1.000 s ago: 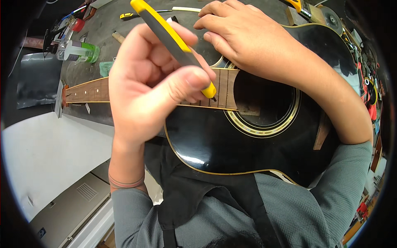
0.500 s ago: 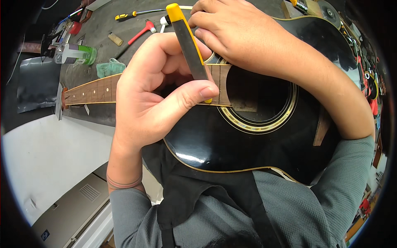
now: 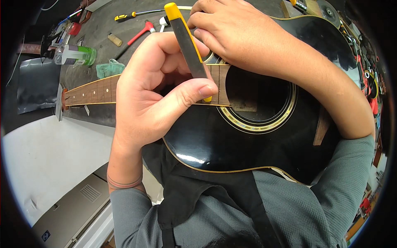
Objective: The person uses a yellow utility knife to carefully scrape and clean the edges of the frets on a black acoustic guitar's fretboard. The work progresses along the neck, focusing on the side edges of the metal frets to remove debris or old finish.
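A black acoustic guitar [image 3: 198,140] lies across in front of me, its fretted neck [image 3: 93,92] pointing left and its round soundhole [image 3: 264,97] ringed with gold. Over the neck's body end, my left hand [image 3: 153,84] is closed round a slim yellow-and-black tool [image 3: 187,43], thumb on its lower part and fingers curled behind. The tool stands tilted, its yellow end up; its exact kind does not show. My right hand [image 3: 221,29] reaches across the guitar's upper body, fingers bent together close beside the tool. What its fingertips grip, if anything, is hidden.
On the grey bench beyond lie a screwdriver [image 3: 126,17], a red-handled hammer [image 3: 140,33], a green cloth [image 3: 110,68] and a clear bottle with green liquid [image 3: 76,54]. A grinding disc [image 3: 329,12] sits at the far right. Several hand tools crowd the right edge.
The yellow-and-black tool and my right hand have shifted very slightly left. Both hands keep nearly the same pose, and the guitar stays in place.
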Action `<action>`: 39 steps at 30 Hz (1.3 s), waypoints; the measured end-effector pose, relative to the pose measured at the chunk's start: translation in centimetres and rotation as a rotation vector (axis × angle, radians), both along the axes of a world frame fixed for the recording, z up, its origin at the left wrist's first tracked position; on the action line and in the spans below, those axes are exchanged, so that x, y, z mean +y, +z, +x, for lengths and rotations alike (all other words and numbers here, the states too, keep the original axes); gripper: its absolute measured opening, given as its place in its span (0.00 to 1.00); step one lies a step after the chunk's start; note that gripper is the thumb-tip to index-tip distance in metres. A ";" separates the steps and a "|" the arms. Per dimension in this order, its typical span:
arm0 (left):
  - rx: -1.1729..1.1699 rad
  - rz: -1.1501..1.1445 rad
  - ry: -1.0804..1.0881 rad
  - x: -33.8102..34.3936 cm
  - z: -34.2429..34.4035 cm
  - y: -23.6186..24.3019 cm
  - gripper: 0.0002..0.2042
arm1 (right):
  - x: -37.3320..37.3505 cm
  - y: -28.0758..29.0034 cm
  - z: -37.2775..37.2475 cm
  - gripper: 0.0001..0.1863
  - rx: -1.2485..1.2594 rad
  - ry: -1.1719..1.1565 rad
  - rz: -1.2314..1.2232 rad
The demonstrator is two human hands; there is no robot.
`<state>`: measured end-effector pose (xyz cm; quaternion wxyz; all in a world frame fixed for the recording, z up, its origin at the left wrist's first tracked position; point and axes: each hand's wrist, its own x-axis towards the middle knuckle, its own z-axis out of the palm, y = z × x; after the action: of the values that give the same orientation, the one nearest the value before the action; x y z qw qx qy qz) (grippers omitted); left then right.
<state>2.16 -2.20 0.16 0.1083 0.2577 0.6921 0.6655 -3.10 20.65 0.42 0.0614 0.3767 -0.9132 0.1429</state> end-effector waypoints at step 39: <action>1.067 -0.315 0.027 1.1 -0.5 -1.5 0.25 | 0.4 -0.9 1.1 0.19 0.205 -0.179 0.075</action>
<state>1.70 -1.08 -1.38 -0.2284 0.5306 0.7455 0.3325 -2.02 21.01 -0.44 0.1525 0.3085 -0.9368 0.0634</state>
